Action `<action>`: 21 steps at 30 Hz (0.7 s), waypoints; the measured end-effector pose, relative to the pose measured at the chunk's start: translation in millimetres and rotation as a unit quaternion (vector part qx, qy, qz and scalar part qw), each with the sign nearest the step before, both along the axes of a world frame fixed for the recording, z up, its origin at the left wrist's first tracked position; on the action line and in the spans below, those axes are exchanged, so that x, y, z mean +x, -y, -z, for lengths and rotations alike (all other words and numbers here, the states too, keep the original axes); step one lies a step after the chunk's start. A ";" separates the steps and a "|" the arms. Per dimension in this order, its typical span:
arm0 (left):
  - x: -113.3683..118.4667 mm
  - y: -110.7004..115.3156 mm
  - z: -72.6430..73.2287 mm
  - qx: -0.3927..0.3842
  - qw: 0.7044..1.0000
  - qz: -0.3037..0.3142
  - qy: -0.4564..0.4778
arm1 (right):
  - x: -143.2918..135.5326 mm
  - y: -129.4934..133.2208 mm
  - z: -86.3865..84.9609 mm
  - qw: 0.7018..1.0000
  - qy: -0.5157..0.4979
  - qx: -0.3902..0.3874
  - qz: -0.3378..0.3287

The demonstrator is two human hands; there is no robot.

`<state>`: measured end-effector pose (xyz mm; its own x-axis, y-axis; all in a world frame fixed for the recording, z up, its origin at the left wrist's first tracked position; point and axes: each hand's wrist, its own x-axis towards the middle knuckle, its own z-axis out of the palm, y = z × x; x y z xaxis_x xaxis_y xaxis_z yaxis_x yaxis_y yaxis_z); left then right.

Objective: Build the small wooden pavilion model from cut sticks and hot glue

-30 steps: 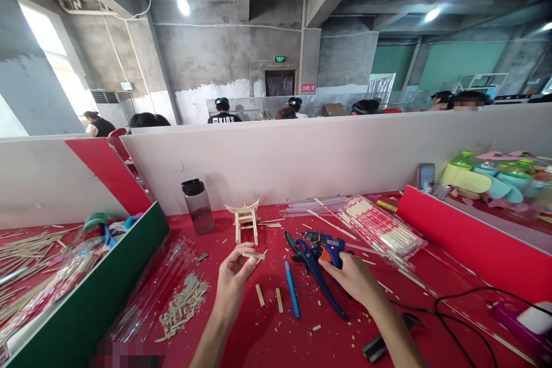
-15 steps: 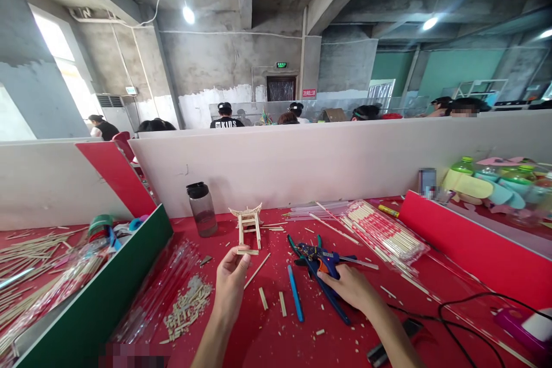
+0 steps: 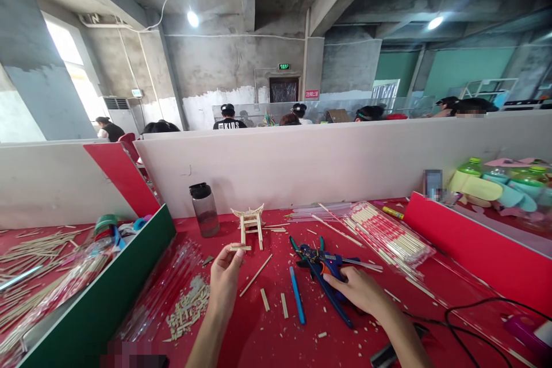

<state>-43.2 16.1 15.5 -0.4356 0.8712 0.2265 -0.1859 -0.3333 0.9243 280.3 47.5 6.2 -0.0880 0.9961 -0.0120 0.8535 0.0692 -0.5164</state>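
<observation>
My left hand (image 3: 224,276) pinches a short pale piece of wooden stick (image 3: 240,248) between thumb and fingers. Just behind it stands a small gate-like frame (image 3: 251,223) of the same sticks, with an upturned top. My right hand (image 3: 362,288) is closed around the handle of a blue glue gun (image 3: 317,254) with an orange trigger; a clear glue stick (image 3: 366,265) juts from its back. Under the gun lie blue-handled pliers (image 3: 334,299). Between my hands are a blue pen (image 3: 297,295) and two short stick pieces (image 3: 264,299).
A dark-lidded bottle (image 3: 204,210) stands at the back left. Stick offcuts (image 3: 187,310) are heaped left of my left arm. Packed sticks (image 3: 390,230) lie at the right, near a black cable (image 3: 470,302). Green (image 3: 99,293) and red (image 3: 478,250) boards flank the table.
My left hand has shifted slightly left, with the stick piece, relative to the frame. My right hand stays at the glue gun. The whole view has moved a little.
</observation>
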 end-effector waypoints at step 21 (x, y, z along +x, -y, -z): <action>-38.8 -37.4 -108.8 0.005 0.749 -0.003 -0.663 | -0.9 5.5 -29.7 0.989 -0.103 0.108 0.001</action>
<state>-82.0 53.5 124.2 0.1734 0.8658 0.4695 0.8945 -0.3378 0.2927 279.4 42.0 36.0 -0.0648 0.9735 0.2193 0.7324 0.1956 -0.6522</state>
